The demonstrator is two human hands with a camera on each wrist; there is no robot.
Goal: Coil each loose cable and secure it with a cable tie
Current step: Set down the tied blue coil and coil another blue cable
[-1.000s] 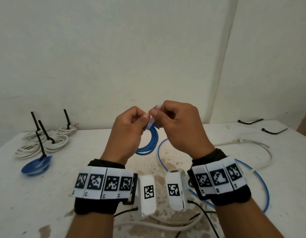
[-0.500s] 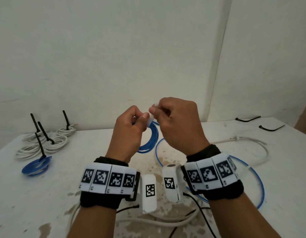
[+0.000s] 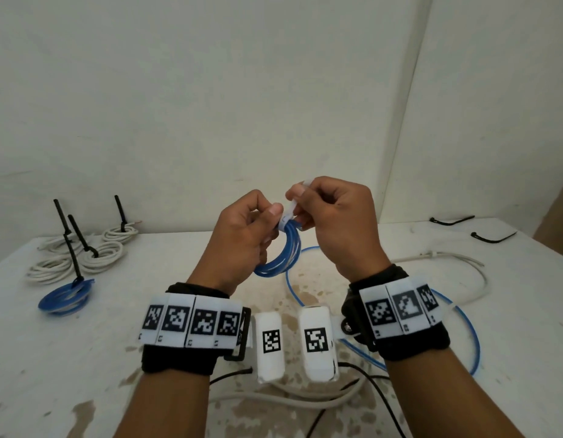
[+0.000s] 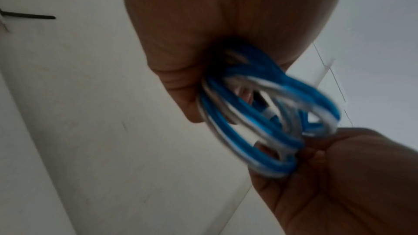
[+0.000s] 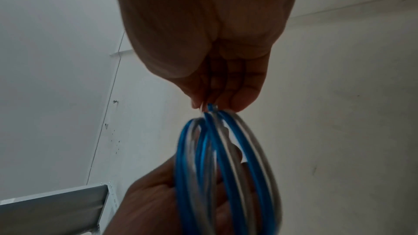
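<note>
A small coil of blue cable [image 3: 281, 259] hangs in the air over the table, between my two hands. My left hand [image 3: 267, 222] grips the coil's top, thumb against a white cable tie [image 3: 288, 215] wrapped round the strands. My right hand [image 3: 300, 202] pinches the tie's tail just above the coil. The left wrist view shows the blurred coil [image 4: 260, 122] running from my left palm to my right fist [image 4: 339, 176]. In the right wrist view my right fingertips [image 5: 235, 103] meet at the top of the coil [image 5: 226, 167].
A loose blue cable [image 3: 466, 330] and a loose white cable [image 3: 457, 258] lie on the white table [image 3: 52, 358] at the right. Two black ties [image 3: 492, 238] lie far right. Tied white coils [image 3: 106, 254] and a tied blue coil [image 3: 65, 298] sit at left.
Both hands have risen a little with the coil. My right hand has drawn the tie's tail upward, away from my left thumb.
</note>
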